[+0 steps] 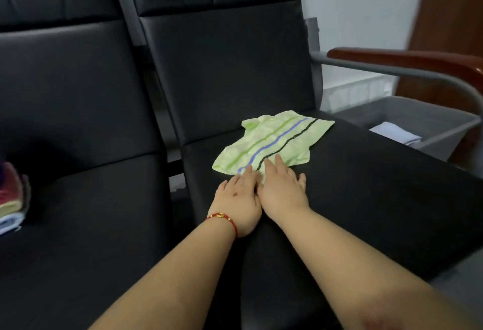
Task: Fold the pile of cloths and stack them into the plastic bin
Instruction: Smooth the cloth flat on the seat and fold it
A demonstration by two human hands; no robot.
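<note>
Waiting area or office reception. Two black padded seats (pixel 86 110) stand joined side by side, each with a high sectioned backrest, in the manner of linked public seating. A grey metal frame (pixel 386 68) carries a polished wooden armrest (pixel 407 56) at the right end of the row. Behind it rise a plain pale wall (pixel 360 3) and a dark wood panel (pixel 452 29), probably furniture or a door.

black chair seats (pixel 366 186), wooden armrest (pixel 405 59)
</note>
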